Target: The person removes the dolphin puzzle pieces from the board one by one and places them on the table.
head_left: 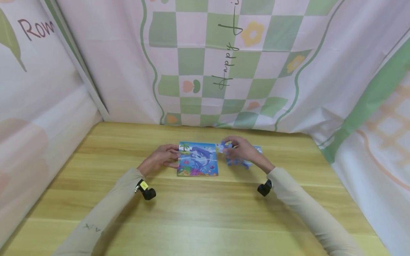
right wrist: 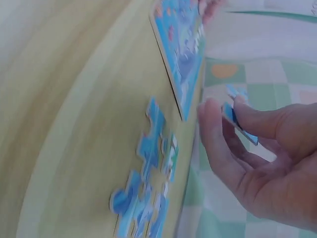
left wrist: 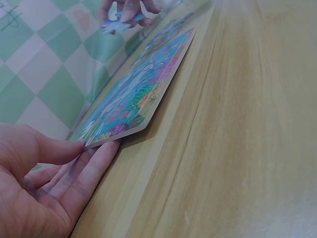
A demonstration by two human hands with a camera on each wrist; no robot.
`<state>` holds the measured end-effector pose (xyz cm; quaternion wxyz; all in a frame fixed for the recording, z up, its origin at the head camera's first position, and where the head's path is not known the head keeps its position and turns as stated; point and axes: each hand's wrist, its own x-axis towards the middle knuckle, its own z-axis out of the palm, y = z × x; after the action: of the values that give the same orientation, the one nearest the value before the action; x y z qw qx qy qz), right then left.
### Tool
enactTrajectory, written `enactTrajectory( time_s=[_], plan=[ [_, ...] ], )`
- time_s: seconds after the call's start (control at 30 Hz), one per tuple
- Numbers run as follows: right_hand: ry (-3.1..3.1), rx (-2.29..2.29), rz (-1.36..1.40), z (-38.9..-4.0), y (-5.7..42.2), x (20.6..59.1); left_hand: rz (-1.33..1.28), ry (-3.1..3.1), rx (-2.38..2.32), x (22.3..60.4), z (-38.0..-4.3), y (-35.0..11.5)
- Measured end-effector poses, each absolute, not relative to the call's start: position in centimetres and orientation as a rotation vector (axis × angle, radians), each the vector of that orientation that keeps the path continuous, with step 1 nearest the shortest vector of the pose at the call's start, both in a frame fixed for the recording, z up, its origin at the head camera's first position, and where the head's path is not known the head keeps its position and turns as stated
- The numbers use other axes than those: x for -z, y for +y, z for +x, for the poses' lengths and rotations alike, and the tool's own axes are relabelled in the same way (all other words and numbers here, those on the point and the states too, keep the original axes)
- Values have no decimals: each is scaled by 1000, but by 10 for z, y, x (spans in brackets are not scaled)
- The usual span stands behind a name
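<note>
A square dolphin picture board [head_left: 197,160], with a palm tree and coral printed on it, lies near the middle of the table. My left hand [head_left: 162,156] holds its left edge, thumb at the top face and fingers beneath; in the left wrist view the near edge of the board [left wrist: 143,94] is tilted up off the wood. Right of the board, my right hand [head_left: 238,148] pinches blue jigsaw pieces [right wrist: 240,124] between thumb and fingers, raised over the table. Below that hand lie several joined blue jigsaw pieces [right wrist: 141,203], partly hidden by it in the head view.
The wooden table [head_left: 198,217] ends at a checked curtain [head_left: 221,64] close behind the board. White printed cloth [head_left: 38,106] hangs along the left side, and another cloth [head_left: 381,117] along the right.
</note>
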<state>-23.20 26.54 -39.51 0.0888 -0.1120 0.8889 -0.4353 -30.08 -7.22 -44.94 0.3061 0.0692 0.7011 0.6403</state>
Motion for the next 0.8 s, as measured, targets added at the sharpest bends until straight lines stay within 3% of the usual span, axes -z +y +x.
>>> enactTrajectory(
  time_s=[0.27, 0.5, 0.8],
  plan=[
    [2557, 1242, -358, -228, 298, 397, 181, 1859, -1690, 449, -302, -73],
    [2508, 1431, -141, -218, 325, 396, 169, 1865, -1693, 450, -301, -74],
    [2542, 1312, 12, -199, 367, 399, 176, 1864, -1699, 451, -300, -73]
  ],
)
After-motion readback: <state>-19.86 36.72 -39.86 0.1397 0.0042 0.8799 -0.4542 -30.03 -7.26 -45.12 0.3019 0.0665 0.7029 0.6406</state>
